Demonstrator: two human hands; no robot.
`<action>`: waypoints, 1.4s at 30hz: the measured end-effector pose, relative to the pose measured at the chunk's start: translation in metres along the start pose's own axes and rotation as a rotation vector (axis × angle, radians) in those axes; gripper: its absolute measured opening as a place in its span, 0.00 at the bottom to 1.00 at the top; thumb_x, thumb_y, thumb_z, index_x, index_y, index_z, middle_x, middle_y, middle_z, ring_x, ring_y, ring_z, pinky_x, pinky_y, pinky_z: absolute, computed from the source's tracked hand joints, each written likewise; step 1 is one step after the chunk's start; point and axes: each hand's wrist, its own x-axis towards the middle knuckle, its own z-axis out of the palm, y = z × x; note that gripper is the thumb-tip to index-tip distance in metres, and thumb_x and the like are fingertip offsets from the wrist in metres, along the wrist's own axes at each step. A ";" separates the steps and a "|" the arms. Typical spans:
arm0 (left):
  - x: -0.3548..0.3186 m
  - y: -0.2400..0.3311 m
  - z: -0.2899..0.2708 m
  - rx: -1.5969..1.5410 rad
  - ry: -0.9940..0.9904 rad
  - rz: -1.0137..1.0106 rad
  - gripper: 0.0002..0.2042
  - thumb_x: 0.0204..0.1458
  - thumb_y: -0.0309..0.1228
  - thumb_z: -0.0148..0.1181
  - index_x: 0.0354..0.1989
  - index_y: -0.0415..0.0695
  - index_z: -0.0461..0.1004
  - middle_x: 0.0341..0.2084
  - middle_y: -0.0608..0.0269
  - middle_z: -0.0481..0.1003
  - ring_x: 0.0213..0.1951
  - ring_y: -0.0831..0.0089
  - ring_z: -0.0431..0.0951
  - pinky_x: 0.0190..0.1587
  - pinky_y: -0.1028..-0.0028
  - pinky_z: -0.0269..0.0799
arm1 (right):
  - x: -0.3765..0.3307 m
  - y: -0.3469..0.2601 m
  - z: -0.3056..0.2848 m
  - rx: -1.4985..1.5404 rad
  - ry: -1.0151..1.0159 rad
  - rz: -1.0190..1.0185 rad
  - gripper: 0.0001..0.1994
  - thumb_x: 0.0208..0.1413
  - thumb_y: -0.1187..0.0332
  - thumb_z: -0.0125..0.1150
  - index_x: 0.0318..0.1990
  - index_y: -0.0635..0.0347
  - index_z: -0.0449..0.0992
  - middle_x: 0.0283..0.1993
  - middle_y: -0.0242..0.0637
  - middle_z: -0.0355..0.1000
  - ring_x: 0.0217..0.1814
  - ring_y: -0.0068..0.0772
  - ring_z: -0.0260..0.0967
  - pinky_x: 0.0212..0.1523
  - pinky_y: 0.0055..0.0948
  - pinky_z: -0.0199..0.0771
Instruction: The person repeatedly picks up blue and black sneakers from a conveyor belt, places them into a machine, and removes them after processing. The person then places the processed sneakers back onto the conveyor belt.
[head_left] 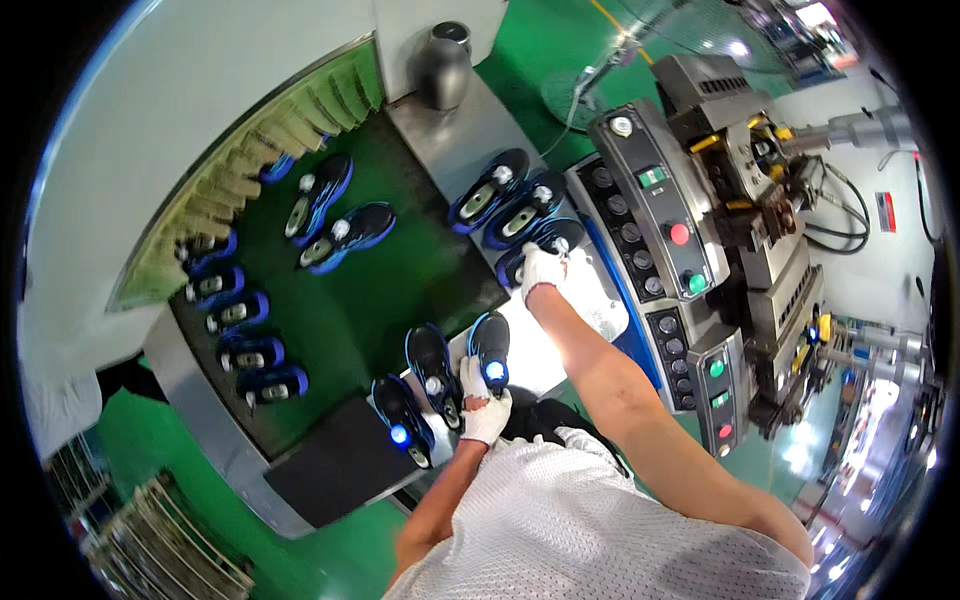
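The black shoe (489, 334) is at the near side of the green belt (400, 285), with the left hand (484, 410) curled around its near end. Right of the belt, the right hand (543, 272) touches another shoe (562, 234); I can't tell how closed it is. More shoes (372, 222) sit on the belt.

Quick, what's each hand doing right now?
Left hand: closed on the near end of a black shoe, holding it.
Right hand: touching a black-and-blue shoe; I can't tell if it's gripping.
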 end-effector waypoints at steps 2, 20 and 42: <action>0.007 -0.009 0.005 -0.150 -0.006 -0.030 0.43 0.45 0.25 0.68 0.70 0.33 0.52 0.68 0.34 0.56 0.70 0.40 0.58 0.72 0.56 0.57 | -0.002 0.003 -0.029 -0.002 -0.119 -0.108 0.24 0.47 0.69 0.71 0.50 0.54 0.67 0.20 0.34 0.65 0.15 0.32 0.63 0.16 0.38 0.63; 0.026 0.117 -0.039 0.079 -0.332 -0.204 0.28 0.45 0.39 0.75 0.51 0.32 0.76 0.43 0.49 0.80 0.44 0.59 0.80 0.49 0.61 0.74 | -0.079 0.008 -0.364 0.207 -0.271 -0.042 0.11 0.51 0.69 0.73 0.37 0.52 0.73 0.20 0.22 0.64 0.15 0.16 0.56 0.16 0.24 0.54; 0.035 0.059 -0.051 0.143 -0.255 0.161 0.50 0.43 0.36 0.79 0.72 0.34 0.53 0.67 0.39 0.61 0.70 0.47 0.62 0.73 0.59 0.57 | -0.009 0.036 -0.228 -0.409 -0.107 -0.415 0.41 0.51 0.53 0.71 0.69 0.64 0.62 0.60 0.61 0.71 0.63 0.58 0.71 0.61 0.43 0.71</action>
